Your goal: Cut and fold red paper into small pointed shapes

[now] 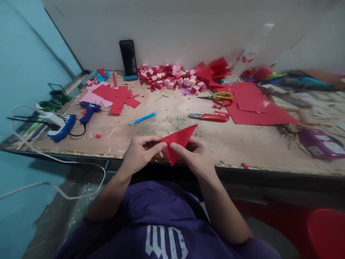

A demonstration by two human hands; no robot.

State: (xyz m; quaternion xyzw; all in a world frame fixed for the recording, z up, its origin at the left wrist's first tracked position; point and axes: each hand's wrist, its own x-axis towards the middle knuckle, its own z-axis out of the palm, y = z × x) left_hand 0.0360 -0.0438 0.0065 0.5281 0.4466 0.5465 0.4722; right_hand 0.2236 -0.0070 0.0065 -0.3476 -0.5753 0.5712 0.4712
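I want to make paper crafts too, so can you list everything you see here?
red paper triangle: one, red, held over the table's near edge
folded pieces: a big pile, red and pink, back by the wall
phone: one, black, standing against the wall
paper sheets: several, red, right of middle
cut paper: several, red and pink, back left
scissors: one or two pairs, yellow and red handles, beside the sheets
cutter: one, red, near the scissors
pen: one, blue, middle
glue gun: one, blue, left
table: one, brown wood
left hand: pinching the triangle
right hand: pinching it too
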